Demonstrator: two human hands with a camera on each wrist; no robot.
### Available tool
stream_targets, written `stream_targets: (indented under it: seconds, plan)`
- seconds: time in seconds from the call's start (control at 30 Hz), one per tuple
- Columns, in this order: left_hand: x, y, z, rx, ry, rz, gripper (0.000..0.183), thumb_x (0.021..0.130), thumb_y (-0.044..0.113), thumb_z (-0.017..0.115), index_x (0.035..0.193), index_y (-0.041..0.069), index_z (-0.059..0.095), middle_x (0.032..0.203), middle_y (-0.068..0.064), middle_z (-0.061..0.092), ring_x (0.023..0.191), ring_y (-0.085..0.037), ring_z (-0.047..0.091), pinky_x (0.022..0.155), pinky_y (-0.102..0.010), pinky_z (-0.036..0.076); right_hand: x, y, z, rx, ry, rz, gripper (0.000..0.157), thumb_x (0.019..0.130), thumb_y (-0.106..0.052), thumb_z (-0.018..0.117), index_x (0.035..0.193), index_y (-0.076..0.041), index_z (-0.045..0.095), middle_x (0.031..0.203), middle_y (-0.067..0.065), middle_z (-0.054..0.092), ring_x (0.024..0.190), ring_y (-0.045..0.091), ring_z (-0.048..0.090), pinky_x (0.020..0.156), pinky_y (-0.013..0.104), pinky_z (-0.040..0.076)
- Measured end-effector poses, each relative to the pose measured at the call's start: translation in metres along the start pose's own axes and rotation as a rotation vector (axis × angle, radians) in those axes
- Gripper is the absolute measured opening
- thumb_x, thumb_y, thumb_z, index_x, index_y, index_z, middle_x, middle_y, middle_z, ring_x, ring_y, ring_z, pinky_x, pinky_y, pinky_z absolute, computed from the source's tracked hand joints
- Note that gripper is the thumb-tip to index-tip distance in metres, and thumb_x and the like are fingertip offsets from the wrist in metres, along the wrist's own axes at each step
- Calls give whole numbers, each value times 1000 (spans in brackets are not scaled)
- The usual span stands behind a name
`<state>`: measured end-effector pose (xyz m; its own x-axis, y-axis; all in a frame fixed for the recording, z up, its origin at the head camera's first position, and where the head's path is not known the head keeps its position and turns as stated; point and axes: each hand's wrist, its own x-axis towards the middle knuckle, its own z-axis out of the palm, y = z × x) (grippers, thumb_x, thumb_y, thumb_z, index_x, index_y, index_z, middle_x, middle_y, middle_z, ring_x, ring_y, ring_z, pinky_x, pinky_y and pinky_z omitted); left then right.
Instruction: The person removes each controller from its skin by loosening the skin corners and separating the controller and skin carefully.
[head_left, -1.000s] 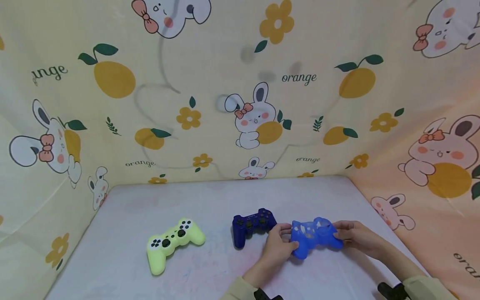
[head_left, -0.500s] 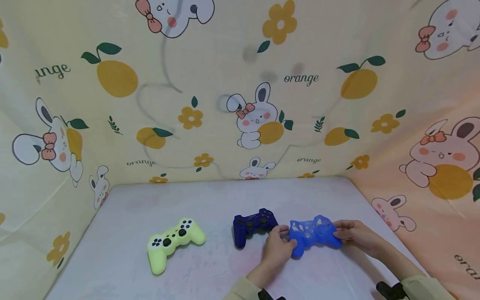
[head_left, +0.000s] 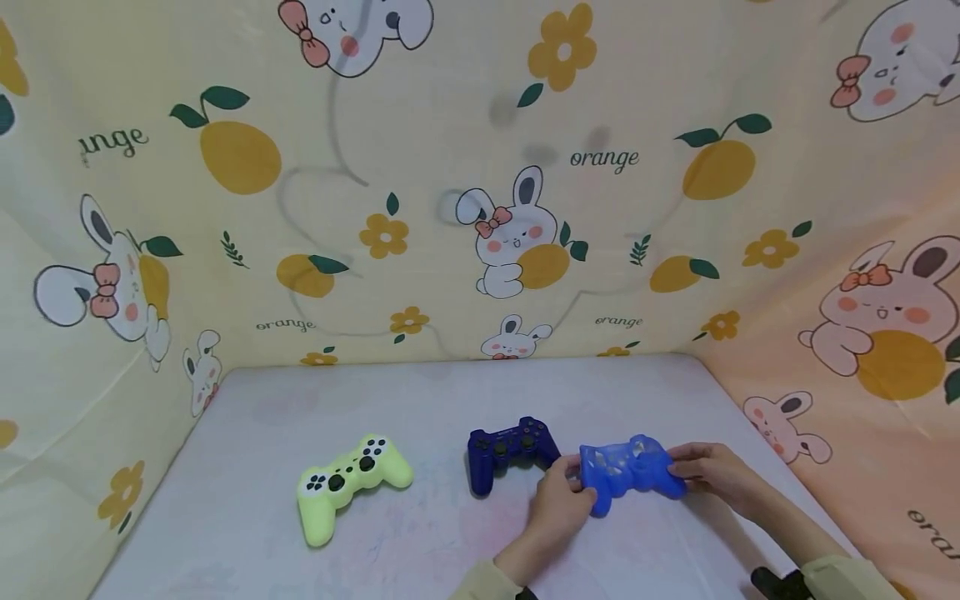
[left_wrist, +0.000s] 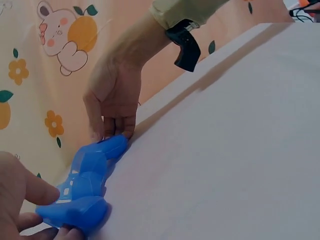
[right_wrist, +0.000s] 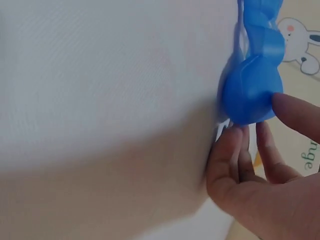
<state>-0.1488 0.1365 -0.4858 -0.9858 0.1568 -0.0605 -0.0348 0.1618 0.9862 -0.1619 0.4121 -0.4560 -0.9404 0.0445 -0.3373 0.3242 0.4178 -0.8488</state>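
Note:
A translucent blue silicone controller cover [head_left: 628, 471] with cut-out openings is held between both hands close over the table. My left hand [head_left: 557, 507] pinches its left end, thumb on the near side. At the other end, the fingertips and thumb of my right hand [head_left: 722, 477] pinch the right grip of the cover. The right wrist view shows the rounded grip end of this cover [right_wrist: 252, 92] between thumb and fingers. A dark blue game controller [head_left: 512, 447] lies just left of the cover, its right grip partly behind my left hand.
A pale yellow-green game controller [head_left: 351, 477] lies on the left part of the white-covered table [head_left: 420, 533]. Patterned cloth [head_left: 420, 283] with rabbits and oranges closes off the back and both sides.
The blue cover was shifted slightly left and back, then lowered a little; its openings now show less white. Both hands keep their hold. The two controllers lie as before.

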Motion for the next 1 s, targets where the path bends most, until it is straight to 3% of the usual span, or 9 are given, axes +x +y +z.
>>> stream_targets:
  seconds: [0.2, 0.37, 0.5, 0.6, 0.83, 1.0]
  plan:
    - [-10, 7, -10, 25, -49, 60, 46, 83, 7, 71, 127, 4, 60, 119, -12, 64, 101, -23, 66, 84, -39, 53, -7, -8, -1, -81, 39, -19, 44, 93, -17, 66, 123, 13, 55, 107, 13, 66, 91, 24, 61, 79, 40, 52]
    - [-19, 6, -32, 41, -104, 125, 42, 88, 9, 68, 129, 5, 59, 125, -10, 60, 107, -25, 62, 87, -37, 52, -17, -26, 16, -195, 218, -98, 46, 95, -19, 64, 126, 13, 53, 113, 22, 63, 101, 35, 59, 87, 49, 50]
    - [-24, 0, -58, 44, -141, 173, 40, 89, 7, 67, 128, 1, 58, 122, -14, 60, 107, -28, 62, 85, -35, 52, -27, -43, 36, -171, 291, -128, 47, 96, -21, 64, 130, 9, 52, 122, 26, 59, 113, 41, 54, 96, 55, 43]
    - [-25, -3, -76, 56, -133, 223, 37, 89, 4, 67, 124, -1, 59, 120, -16, 61, 105, -31, 63, 84, -33, 53, -32, -54, 50, -113, 284, -145, 48, 96, -24, 65, 132, 5, 54, 125, 23, 59, 116, 38, 53, 99, 54, 41]
    - [-21, 0, -111, 75, -64, 304, 35, 89, 0, 67, 122, -3, 58, 116, -12, 60, 107, -33, 60, 88, -36, 52, -38, -79, 82, 53, 200, -194, 46, 94, -26, 69, 129, 2, 58, 122, 15, 62, 110, 26, 57, 89, 31, 48]
    - [-18, -2, -127, 159, 36, 385, 37, 88, 1, 69, 122, -3, 58, 118, -18, 59, 108, -32, 58, 89, -40, 51, -37, -91, 107, 205, 152, -224, 44, 93, -21, 70, 126, 6, 59, 118, 15, 65, 111, 32, 58, 92, 39, 49]
